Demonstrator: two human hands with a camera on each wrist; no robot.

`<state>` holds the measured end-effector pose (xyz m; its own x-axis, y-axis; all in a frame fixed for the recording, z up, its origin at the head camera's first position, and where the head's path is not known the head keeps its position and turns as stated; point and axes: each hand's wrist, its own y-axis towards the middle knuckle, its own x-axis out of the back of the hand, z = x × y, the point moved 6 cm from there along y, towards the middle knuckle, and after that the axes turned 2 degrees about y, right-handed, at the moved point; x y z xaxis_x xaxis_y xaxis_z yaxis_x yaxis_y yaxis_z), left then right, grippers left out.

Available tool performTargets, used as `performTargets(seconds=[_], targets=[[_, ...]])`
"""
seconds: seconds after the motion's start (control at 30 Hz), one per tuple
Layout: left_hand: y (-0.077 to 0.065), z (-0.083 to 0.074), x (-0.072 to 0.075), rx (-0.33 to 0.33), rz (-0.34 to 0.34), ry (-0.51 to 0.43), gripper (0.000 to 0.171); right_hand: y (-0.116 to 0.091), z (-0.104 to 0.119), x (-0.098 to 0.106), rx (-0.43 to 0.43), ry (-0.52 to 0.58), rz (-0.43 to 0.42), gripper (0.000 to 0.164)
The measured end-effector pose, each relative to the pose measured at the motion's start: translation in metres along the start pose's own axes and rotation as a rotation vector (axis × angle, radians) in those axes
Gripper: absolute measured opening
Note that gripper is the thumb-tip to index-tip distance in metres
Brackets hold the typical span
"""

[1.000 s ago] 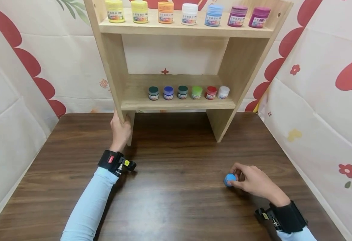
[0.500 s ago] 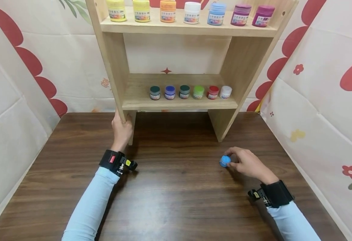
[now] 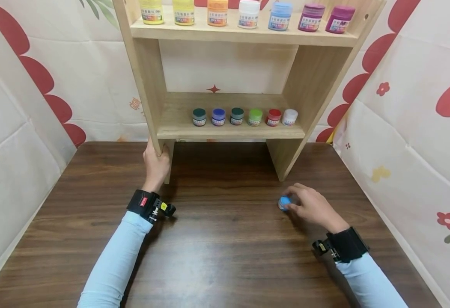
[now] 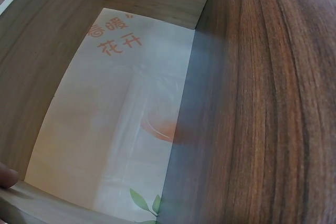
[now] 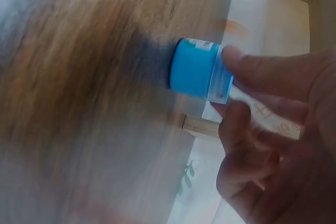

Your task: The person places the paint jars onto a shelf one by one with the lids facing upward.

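Note:
My left hand [image 3: 156, 169] grips the lower end of the left side panel of a pale wooden shelf [image 3: 228, 133]. In the left wrist view only a fingertip [image 4: 7, 176] shows, at the panel's edge. To the right and in front of the shelf, my right hand [image 3: 312, 207] pinches a small blue paint jar [image 3: 284, 203] between thumb and fingers. The right wrist view shows the thumb on the jar's lid end, its base close to the dark wood tabletop [image 5: 94, 108]. Part of the jar is hidden behind the fingers in the head view.
On the lower board stands a row of small paint jars, including a green one [image 3: 254, 117], a red one [image 3: 273, 117] and a white one [image 3: 289, 117] at the right end. Larger jars, such as an orange one [image 3: 217, 13], line the upper board. Printed cloth [image 3: 413, 154] hangs around the table.
My right hand has carried the blue jar across the table toward the shelf and a little left, slowing in the last half second. The left hand keeps its hold on the panel.

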<state>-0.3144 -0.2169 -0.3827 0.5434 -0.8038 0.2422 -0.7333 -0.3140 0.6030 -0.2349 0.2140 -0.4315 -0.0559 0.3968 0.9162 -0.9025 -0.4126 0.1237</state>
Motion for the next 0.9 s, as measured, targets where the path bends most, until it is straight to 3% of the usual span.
performTargets(seconds=[0.13, 0.37, 0.7, 0.9], targets=[[0.001, -0.001, 0.000, 0.002, 0.001, 0.001, 0.042, 0.001, 0.002, 0.001, 0.013, 0.042, 0.014, 0.036], [0.000, -0.001, 0.000, 0.006, 0.006, -0.001, 0.043, 0.001, -0.002, 0.000, -0.043, -0.026, -0.016, 0.034], [0.001, -0.006, 0.001, 0.004, 0.007, -0.013, 0.047, 0.008, 0.004, 0.004, 0.044, 0.136, 0.040, 0.033], [0.000, 0.000, 0.000, 0.009, 0.012, 0.000, 0.049, 0.021, 0.037, 0.021, 0.169, 0.173, -0.010, 0.033]])
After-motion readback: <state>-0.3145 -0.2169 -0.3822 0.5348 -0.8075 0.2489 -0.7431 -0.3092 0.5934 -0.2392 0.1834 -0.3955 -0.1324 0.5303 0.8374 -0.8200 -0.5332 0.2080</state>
